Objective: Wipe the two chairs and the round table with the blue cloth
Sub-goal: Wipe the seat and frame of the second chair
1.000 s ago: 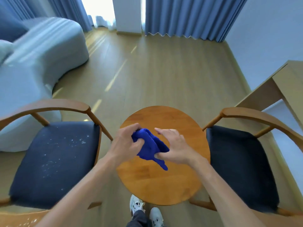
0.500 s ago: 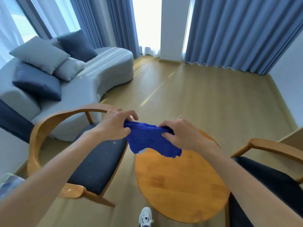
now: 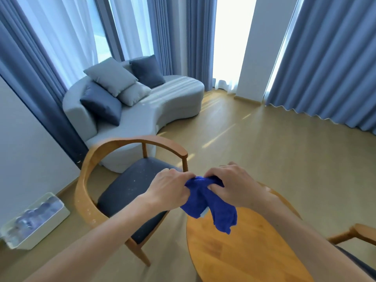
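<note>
The person holds the blue cloth [image 3: 205,202] in the air with both hands, above the near edge of the round table [image 3: 244,253]. The left hand [image 3: 171,190] pinches the upper left part of the cloth, and the right hand [image 3: 234,188] grips the upper right part, so the rest hangs down between them. The left chair [image 3: 130,190] stands just beside the table, with small white specks on its dark seat. Of the right chair [image 3: 358,233] only an armrest and a seat corner are visible.
</note>
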`<state>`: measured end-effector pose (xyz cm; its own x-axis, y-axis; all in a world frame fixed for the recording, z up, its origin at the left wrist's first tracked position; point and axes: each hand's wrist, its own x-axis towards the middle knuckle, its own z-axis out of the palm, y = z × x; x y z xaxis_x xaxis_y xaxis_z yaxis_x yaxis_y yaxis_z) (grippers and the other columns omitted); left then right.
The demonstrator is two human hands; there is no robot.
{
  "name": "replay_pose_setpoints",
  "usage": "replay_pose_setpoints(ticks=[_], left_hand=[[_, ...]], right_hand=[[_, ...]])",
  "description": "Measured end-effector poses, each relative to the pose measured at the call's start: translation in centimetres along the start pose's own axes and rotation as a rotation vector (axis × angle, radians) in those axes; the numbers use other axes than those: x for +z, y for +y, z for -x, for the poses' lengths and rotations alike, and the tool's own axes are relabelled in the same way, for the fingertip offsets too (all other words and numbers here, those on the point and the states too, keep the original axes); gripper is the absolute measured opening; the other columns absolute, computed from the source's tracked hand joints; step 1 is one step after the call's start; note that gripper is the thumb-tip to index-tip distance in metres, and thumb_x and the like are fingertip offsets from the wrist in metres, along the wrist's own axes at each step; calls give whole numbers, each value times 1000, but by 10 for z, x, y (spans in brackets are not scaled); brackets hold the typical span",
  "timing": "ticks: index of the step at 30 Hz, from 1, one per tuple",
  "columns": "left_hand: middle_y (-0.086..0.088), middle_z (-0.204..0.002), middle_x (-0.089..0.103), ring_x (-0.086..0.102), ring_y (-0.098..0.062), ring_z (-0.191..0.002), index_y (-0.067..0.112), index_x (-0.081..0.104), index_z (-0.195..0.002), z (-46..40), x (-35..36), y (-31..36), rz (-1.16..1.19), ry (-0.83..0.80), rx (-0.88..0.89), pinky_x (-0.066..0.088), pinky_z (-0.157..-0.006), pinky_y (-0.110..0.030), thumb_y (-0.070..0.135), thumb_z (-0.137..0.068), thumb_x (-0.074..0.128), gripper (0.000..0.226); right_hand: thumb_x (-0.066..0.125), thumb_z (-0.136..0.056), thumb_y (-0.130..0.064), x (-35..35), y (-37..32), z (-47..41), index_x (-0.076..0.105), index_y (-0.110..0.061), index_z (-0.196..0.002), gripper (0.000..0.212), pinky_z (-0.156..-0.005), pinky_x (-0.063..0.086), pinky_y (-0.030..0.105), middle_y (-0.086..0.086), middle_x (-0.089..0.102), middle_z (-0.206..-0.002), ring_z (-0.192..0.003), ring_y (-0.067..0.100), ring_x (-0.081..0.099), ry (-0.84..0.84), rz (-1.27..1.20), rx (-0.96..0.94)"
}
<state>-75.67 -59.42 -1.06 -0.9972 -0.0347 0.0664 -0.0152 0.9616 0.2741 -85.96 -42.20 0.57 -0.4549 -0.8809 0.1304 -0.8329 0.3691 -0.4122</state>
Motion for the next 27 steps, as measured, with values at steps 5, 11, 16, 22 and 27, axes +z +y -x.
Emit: replay_pose_setpoints(ticks=[5,11,16,22,27], left_hand=[[7,-81,60,56,-12,-72,25,55,-114,17,-17,-20,120,30,-127,47,-68,-23,20,-94,45,23],[-3,-98,59,57,-18,-89,19,54,-111,43,-42,-67,66,-54,-169,52,-80,-32,14,-95,41,21],[-1,-105,29,52,-20,-87,29,40,-127,82,-64,-116,-3,-166,-158,52,-77,-30,26,-88,53,41],[0,-104,35,53,-20,-84,17,53,-105,134,-82,-191,113,40,-142,47,-71,-25,26,-85,61,23],[2,-102,41,50,-12,-88,21,55,-89,168,-93,-244,262,114,-85,47,-70,-22,14,-77,65,17]], right_hand=[[52,-92,-21,13,-29,-33,63,-22,-106,18,-88,28,20,-9,64,-86,-73,4,47,-12,32,-82],[49,-94,-18,30,-71,-74,62,-23,-110,22,-93,29,25,-7,65,-97,-89,7,47,-131,124,-172],[48,-92,-14,52,-119,-116,60,-30,-111,28,-98,31,31,-11,64,-101,-104,12,46,-218,162,-220],[55,-84,-18,92,-180,-163,62,-25,-100,18,-76,35,22,-8,60,-91,-93,13,46,-168,97,-228],[64,-81,-25,133,-210,-195,66,-28,-98,17,-103,31,31,-6,33,-145,-133,15,27,-176,29,-316]])
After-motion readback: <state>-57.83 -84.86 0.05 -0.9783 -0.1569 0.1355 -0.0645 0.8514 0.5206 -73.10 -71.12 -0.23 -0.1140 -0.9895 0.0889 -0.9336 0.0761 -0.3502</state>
